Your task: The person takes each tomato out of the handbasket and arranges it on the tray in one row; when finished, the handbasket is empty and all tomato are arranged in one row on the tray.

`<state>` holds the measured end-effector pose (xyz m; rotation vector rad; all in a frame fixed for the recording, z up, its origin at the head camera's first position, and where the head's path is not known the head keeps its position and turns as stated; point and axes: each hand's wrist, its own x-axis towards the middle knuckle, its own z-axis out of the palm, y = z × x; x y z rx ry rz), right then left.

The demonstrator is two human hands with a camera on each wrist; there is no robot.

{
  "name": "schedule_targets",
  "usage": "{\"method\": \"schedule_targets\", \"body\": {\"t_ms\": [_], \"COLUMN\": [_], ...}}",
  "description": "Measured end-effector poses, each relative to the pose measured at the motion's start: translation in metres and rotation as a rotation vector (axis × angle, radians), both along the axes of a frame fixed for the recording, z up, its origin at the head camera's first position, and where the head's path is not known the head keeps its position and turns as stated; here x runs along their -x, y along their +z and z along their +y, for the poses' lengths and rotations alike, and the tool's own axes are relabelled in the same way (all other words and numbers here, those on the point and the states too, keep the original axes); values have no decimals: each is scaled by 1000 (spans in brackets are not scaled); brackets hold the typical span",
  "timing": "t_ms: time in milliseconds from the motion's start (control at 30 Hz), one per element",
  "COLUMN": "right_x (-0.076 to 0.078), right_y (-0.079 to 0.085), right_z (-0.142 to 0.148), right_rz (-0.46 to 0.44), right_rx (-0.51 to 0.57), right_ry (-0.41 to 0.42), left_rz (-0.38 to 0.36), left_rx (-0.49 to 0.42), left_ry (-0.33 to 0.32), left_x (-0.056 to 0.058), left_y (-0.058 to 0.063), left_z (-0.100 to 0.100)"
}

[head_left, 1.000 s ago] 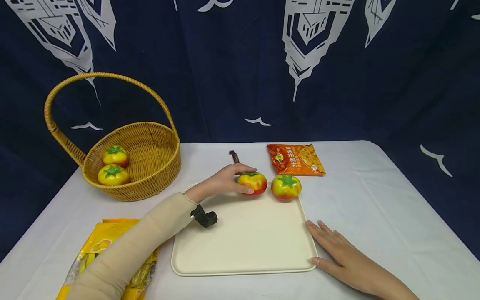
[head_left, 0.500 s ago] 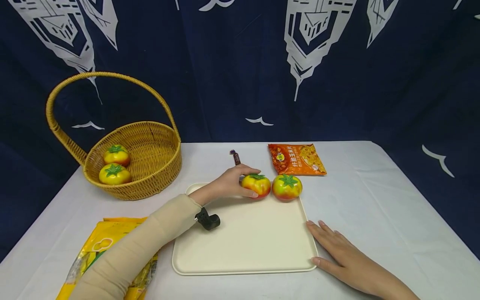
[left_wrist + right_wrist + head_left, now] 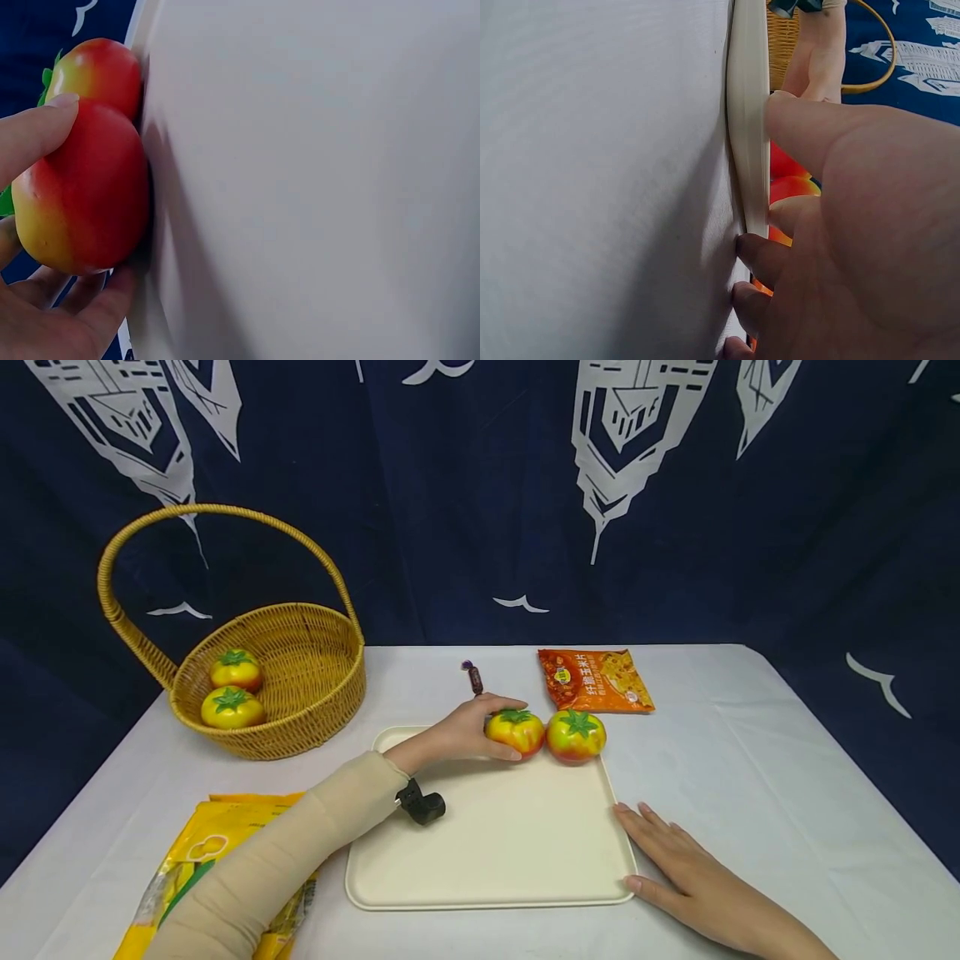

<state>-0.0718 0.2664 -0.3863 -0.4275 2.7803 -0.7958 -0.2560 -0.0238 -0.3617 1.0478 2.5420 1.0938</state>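
At the far edge of the cream tray (image 3: 491, 852), my left hand (image 3: 461, 731) holds a red-and-yellow tomato (image 3: 521, 735) with a green leafy top. Its thumb lies on the near side and its fingers behind, as the left wrist view shows with the tomato (image 3: 86, 195) low over the tray. Right beside it, a second tomato (image 3: 576, 737) sits at the tray's far right corner. My right hand (image 3: 686, 881) rests with outstretched fingers against the tray's right rim; in the right wrist view its thumb and fingertips touch the tray edge (image 3: 750, 112).
A wicker basket (image 3: 322, 706) with a tall handle stands at the back left, two tomatoes (image 3: 234, 693) inside. An orange snack packet (image 3: 596, 681) and a small wrapped candy (image 3: 473, 677) lie behind the tray. The left forearm partly covers a yellow bag (image 3: 217, 827).
My left hand has moved the tomato slightly right, closing the gap to the second tomato. The right hand has stayed at the tray's rim.
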Motion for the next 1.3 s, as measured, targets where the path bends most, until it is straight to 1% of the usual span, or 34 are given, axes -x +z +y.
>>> {"method": "schedule_targets", "body": {"t_ms": [200,300,367,400,500,567,600,700,800,900,933,1067,1133,1300], "right_x": [-2,-2,-2,-2,-2,-1,-1,-2,-1,0,0,0,0,-1], "right_y": [-1,-1,0,0,0,0,0,0,0,0,0,0,-1,-2], "right_z": [0,0,-1,-1,-1,-1,-1,-1,-1,0,0,0,0,1], "right_rz": [43,51,44,39,31,17,9,-8,2,12,21,59,79,96], "right_rx": [-21,-23,-25,-24,-19,-16,-11,-11,-13,-16,-12,-7,-8,-12], "right_ry": [4,10,5,2,0,-7,-9,-14,-7,-1,3,23,31,33], "left_rz": [-16,-35,-59,-80,-153,-181,-181,-156,-131,-124,-119,-94,-81,-83], "left_rx": [35,54,49,37,-36,-88,-109,-152,-184,-199,-198,-182,-183,-168], "left_ry": [-7,-13,-20,-23,-27,-20,-10,20,50,80,100,210,271,426], "left_x": [0,-1,0,0,2,4,5,7,6,1,-1,-9,-12,-16], "left_y": [2,6,10,13,24,34,38,53,68,81,85,95,98,102], "left_z": [2,0,-2,-4,-14,-23,-29,-51,-78,-109,-120,-164,-184,-233]}}
